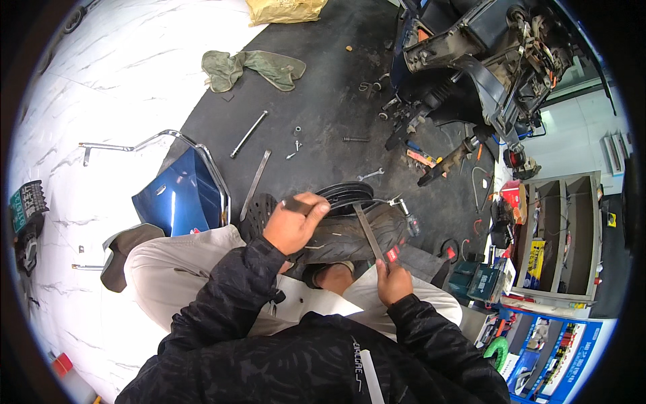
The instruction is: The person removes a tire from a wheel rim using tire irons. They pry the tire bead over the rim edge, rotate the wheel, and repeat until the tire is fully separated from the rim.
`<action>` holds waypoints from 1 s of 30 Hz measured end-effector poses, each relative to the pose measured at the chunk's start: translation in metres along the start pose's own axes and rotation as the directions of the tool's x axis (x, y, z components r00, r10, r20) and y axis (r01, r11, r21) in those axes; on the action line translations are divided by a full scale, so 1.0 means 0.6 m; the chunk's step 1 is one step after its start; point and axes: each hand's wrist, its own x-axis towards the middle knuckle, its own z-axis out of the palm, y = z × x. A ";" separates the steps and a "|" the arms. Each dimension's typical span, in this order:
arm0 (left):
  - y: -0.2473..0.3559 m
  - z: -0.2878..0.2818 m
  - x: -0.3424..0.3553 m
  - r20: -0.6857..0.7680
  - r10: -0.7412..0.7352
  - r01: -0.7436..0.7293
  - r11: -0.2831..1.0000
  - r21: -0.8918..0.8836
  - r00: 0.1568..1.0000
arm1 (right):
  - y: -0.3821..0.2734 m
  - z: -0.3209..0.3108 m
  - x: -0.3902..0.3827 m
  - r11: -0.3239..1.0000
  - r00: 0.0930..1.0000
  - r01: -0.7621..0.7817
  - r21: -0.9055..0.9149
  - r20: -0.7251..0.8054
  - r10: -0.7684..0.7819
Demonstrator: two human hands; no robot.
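A scooter wheel with a black tire (336,239) and a dark rim (344,193) lies on the floor between my legs. My right hand (393,281) grips the near end of a long flat steel tire lever (367,230), whose far end reaches the rim's edge. My left hand (294,225) is closed around another tire lever (295,205); only its short dark upper end shows above my fingers. What lies below that hand is hidden. A valve fitting with a small gauge (408,219) sits at the wheel's right side.
A third tire lever (256,182), a long ratchet bar (249,135) and a wrench (371,174) lie beyond the wheel. A blue panel (178,192) stands left, green gloves (252,69) farther off. A stripped scooter (471,67) fills the far right; shelves (555,236) stand right.
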 end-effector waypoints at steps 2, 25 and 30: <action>0.010 -0.025 0.009 0.038 -0.011 0.011 1.000 0.014 0.999 | 0.004 0.000 -0.005 0.999 1.000 0.012 0.036 -0.008 -0.012; 0.012 -0.029 0.080 0.671 0.211 -0.298 0.955 0.015 0.711 | 0.007 -0.002 -0.017 0.995 1.000 0.002 0.104 -0.008 -0.001; 0.055 -0.056 0.051 0.575 0.129 0.175 0.879 -0.443 0.808 | 0.010 -0.004 -0.015 0.997 1.000 -0.008 0.077 0.022 0.007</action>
